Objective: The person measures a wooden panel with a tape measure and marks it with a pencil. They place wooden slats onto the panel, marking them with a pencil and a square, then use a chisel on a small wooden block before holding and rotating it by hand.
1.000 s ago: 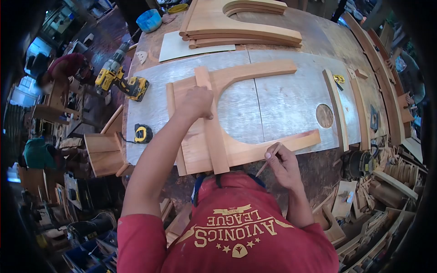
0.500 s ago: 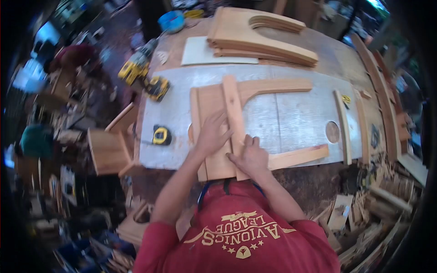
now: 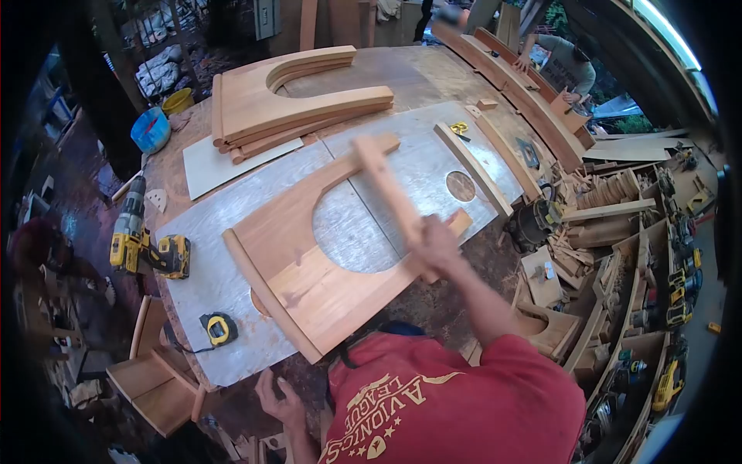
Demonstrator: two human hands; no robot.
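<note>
My right hand is closed around the near end of a wooden strip, slightly blurred, which slants across the opening of a U-shaped wooden panel. The panel lies on the grey sheet, its curved cutout facing the far right and a narrow rail along its left edge. Down at the front edge of the bench, away from the wood, my left hand holds nothing, fingers apart. Nearest to it on the sheet is a yellow and black tape measure.
A stack of similar U-shaped panels sits at the back left. A yellow drill lies at the left edge. Loose strips are on the right side. Beyond a long board, a co-worker bends forward. Offcuts crowd the floor at right.
My left hand has come off the panel and dropped to the bench's front edge. My right hand has carried the strip rightward, from over the panel's solid part to across its cutout. The view has turned right.
</note>
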